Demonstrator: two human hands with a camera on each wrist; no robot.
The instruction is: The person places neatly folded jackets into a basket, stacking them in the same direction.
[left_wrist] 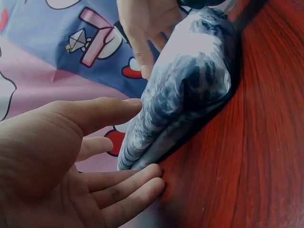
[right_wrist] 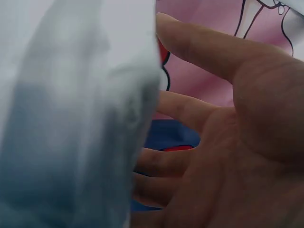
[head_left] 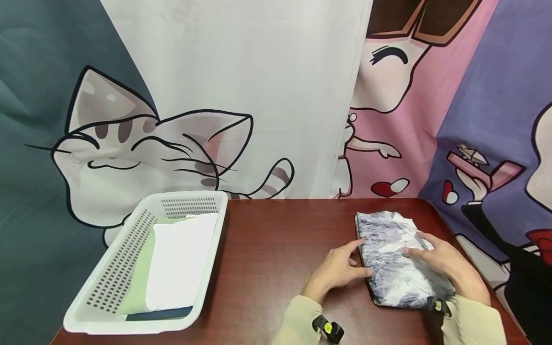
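A folded blue-and-white patterned cloth (head_left: 392,268) with a dark edge lies on the right side of the table, puffed up in layers. Along its left edge, my left hand (head_left: 336,270) reaches with thumb and fingers spread; in the left wrist view that hand (left_wrist: 71,161) has its fingers extended beside the cloth (left_wrist: 190,80). Over the cloth's right part comes my right hand (head_left: 448,261), thumb and fingers extended at its surface. Seen from the right wrist, the fingers of this hand (right_wrist: 228,133) pass partly behind the blurred cloth (right_wrist: 76,114).
To the left stands a white perforated plastic basket (head_left: 88,297) holding folded white, green and dark blue cloths (head_left: 183,263). Brown wood-look tabletop (head_left: 276,258) stretches between basket and patterned cloth. A cartoon-printed curtain (head_left: 276,86) hangs behind the table.
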